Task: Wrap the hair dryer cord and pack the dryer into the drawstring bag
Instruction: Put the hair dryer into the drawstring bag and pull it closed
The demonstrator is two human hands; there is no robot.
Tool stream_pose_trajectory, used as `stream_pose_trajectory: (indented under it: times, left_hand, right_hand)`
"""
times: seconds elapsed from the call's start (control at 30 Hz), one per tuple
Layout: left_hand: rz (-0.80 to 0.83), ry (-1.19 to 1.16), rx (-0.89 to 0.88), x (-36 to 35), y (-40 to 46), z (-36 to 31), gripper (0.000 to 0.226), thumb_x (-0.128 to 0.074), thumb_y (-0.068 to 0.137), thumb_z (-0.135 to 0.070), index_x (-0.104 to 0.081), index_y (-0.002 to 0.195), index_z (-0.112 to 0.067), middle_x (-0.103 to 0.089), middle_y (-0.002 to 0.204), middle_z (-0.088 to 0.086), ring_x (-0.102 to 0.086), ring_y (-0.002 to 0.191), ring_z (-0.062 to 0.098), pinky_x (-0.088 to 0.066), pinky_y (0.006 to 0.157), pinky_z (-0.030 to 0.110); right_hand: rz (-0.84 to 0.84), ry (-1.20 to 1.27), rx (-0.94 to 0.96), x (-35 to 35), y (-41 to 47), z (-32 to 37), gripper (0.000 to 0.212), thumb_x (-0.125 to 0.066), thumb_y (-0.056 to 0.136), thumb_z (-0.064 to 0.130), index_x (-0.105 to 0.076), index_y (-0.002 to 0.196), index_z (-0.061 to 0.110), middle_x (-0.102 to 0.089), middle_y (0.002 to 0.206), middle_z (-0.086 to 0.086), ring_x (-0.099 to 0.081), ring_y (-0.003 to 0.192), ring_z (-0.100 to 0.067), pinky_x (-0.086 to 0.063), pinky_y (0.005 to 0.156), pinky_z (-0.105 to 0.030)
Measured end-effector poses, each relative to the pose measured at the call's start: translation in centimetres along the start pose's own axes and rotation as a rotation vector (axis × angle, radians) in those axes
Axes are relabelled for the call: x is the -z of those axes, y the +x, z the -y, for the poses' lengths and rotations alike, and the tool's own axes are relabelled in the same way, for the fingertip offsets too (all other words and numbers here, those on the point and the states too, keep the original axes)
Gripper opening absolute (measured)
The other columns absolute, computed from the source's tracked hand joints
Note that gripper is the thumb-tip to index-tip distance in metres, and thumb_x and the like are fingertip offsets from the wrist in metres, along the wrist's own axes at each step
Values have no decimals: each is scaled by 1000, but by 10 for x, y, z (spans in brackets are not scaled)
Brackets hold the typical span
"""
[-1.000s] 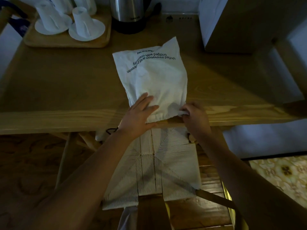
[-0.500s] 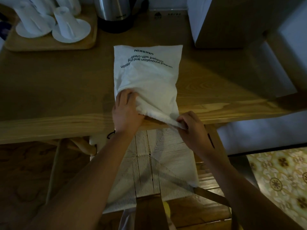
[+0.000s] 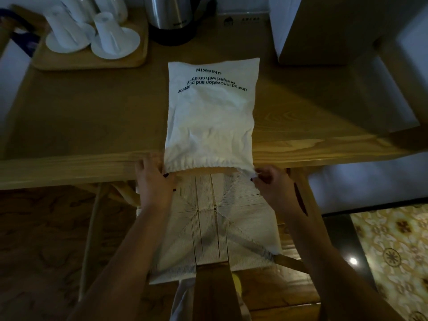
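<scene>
A white drawstring bag (image 3: 209, 117) with dark printed lettering lies flat on the wooden table (image 3: 92, 117), its gathered mouth hanging just over the near edge. My left hand (image 3: 154, 179) grips the left corner of the bag's mouth at the table edge. My right hand (image 3: 269, 181) pinches the right corner of the mouth, where a bit of drawstring shows. The bag bulges slightly. No hair dryer or cord is in sight.
A wooden tray (image 3: 90, 59) with upturned white cups (image 3: 111, 35) stands at the back left. A steel kettle (image 3: 171, 17) is behind the bag, a boxy cabinet (image 3: 324, 31) at the back right. A woven-seat chair (image 3: 215, 223) stands below the table edge.
The bag has been straightened and spread flat. My left hand came off the top of the bag to its left mouth corner; my right hand shifted out to the right corner.
</scene>
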State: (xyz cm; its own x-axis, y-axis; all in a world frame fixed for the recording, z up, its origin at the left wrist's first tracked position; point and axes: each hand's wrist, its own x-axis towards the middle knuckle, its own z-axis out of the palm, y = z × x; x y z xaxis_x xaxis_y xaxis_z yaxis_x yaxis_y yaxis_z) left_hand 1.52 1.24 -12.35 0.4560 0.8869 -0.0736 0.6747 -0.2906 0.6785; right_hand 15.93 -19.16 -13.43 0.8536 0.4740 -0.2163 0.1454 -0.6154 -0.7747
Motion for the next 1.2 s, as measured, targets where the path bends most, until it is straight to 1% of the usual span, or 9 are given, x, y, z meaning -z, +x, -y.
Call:
stream_pose_trajectory:
  times: [0.13, 0.27, 0.47, 0.63, 0.8, 0.9, 1.0, 1.1, 1.2]
  left_hand:
    - [73, -19, -8, 3, 0, 8, 20, -66, 82, -17, -64, 100, -8, -65, 86, 5, -63, 79, 21, -45, 61, 24]
    - [236, -81, 76, 8, -10, 23, 5, -68, 81, -26, -68, 77, -22, -64, 67, -2, -57, 59, 7, -40, 51, 19]
    - [447, -566, 332, 25, -21, 41, 19, -60, 87, -26, -75, 76, -22, -69, 64, -8, -61, 63, 1, -52, 65, 16]
    - [188, -711, 515, 50, -20, 66, 14, -56, 91, -22, -69, 86, -17, -64, 77, 0, -58, 75, 9, -49, 73, 26]
    - [14, -713, 611, 64, -31, 96, 16, -57, 90, -18, -66, 99, -9, -67, 87, 4, -60, 86, 16, -49, 78, 31]
    - [207, -482, 541, 58, -42, 107, 17, -55, 91, -22, -69, 91, -11, -66, 76, 3, -58, 78, 17, -45, 75, 31]
    - [522, -71, 380, 48, -42, 107, 18, -55, 91, -24, -67, 94, -11, -65, 88, 6, -59, 86, 22, -42, 73, 34]
    - [396, 89, 185, 37, -34, 81, 13, -47, 94, -30, -57, 97, -23, -55, 83, -1, -50, 79, 18, -41, 64, 34]
    - [318, -48, 26, 18, -23, 40, 18, -38, 96, -36, -54, 92, -32, -51, 75, -12, -50, 67, 7, -34, 55, 24]
  right_hand:
    - [29, 46, -53, 1, -7, -9, 12, -62, 84, 9, -69, 92, 4, -66, 79, -8, -58, 59, -12, -47, 55, -14]
    - [62, 173, -170, 7, -14, -13, 11, -60, 83, 3, -70, 89, 3, -67, 71, -8, -58, 58, -11, -47, 54, -20]
    - [16, 338, -324, 17, -18, -15, 16, -57, 86, 12, -68, 77, 4, -60, 62, -2, -50, 39, 4, -35, 36, -7]
    - [-165, 493, -491, 41, -23, -32, 21, -54, 88, 20, -61, 68, 20, -58, 69, -1, -52, 65, -12, -41, 59, -26]
    - [-285, 538, -552, 44, -33, -43, 22, -52, 90, 21, -58, 69, 21, -56, 72, 1, -49, 70, -12, -39, 66, -29]
    - [-248, 450, -526, 35, -45, -45, 11, -55, 89, 18, -63, 84, 14, -60, 80, -3, -55, 76, -15, -43, 70, -30]
    - [42, 99, -451, 25, -53, -43, 25, -53, 86, 17, -62, 105, 5, -62, 87, -10, -58, 79, -24, -47, 71, -36]
    - [49, -225, -187, 10, -45, -28, 30, -51, 89, 20, -56, 117, 8, -65, 105, -12, -60, 94, -28, -45, 75, -32]
    - [38, 31, -10, -10, -28, 7, 32, -48, 93, 20, -52, 123, 9, -55, 106, 10, -52, 104, -20, -41, 85, -32]
